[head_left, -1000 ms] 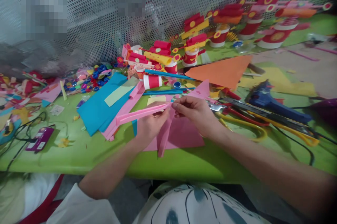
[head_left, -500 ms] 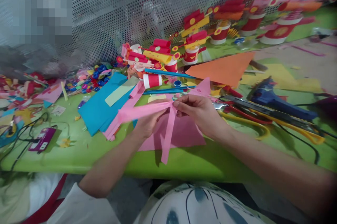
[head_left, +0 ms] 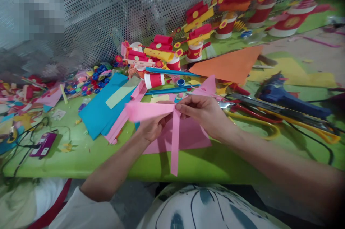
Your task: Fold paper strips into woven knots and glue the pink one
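Both hands meet over the table at a pink paper strip (head_left: 175, 146). My right hand (head_left: 201, 112) pinches the strip's upper end between thumb and fingertips, and its long part hangs down past the table edge. My left hand (head_left: 155, 125) is closed around a wider piece of pink paper (head_left: 148, 111) that sticks out to the left; its fingers are partly hidden by that paper. The two pink pieces touch at my fingertips, and I cannot tell whether they are joined. Beneath my hands lies a flat pink sheet (head_left: 194, 137).
Scissors with yellow handles (head_left: 269, 128) and a blue glue gun (head_left: 288, 94) lie to the right. Blue paper (head_left: 94, 114) is on the left, near a purple box (head_left: 43, 144) with cables. Behind are a red-and-white paper cup (head_left: 154, 80), an orange sheet (head_left: 229, 65) and several finished cup models.
The hanging strip has swung to the right and now hangs straighter. The wide pink piece has turned so that more of its face shows. Both hands keep their grip.
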Demonstrator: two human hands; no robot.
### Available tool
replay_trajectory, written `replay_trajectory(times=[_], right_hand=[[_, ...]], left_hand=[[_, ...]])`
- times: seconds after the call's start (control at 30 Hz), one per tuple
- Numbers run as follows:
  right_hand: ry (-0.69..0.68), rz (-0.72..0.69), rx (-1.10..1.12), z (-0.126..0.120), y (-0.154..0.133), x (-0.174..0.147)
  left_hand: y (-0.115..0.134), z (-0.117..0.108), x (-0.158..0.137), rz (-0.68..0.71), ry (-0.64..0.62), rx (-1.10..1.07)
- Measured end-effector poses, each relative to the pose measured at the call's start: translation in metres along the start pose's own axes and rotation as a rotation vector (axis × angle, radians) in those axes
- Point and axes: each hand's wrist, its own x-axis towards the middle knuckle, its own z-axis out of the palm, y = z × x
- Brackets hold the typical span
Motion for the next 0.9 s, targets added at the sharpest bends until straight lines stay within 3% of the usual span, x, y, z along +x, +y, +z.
replay_trajectory(times=[0.2, 0.37, 0.5, 0.73, 0.9], right_hand=[[0.021, 0.020, -0.011, -0.003, 0.008, 0.002], [0.036, -0.002, 0.027, -0.005, 0.017, 0.003], [-0.037, 0.018, 0.013, -0.008, 0.014, 0.006], [-0.094, -0.020, -0.081, -0.009, 0.020, 0.008], [-0.112, 0.065, -0.016, -0.012, 0.018, 0.008]], left_hand=[[-0.001, 0.000, 0.001, 0.001, 0.015, 0.002], [0.000, -0.003, -0.003, 0.116, -0.052, 0.285], [0.003, -0.005, -0.005, 0.273, -0.010, 0.534], [0.007, -0.006, -0.006, 0.356, 0.026, 0.722], [0.014, -0.005, -0.011, 0.404, 0.012, 0.854]])
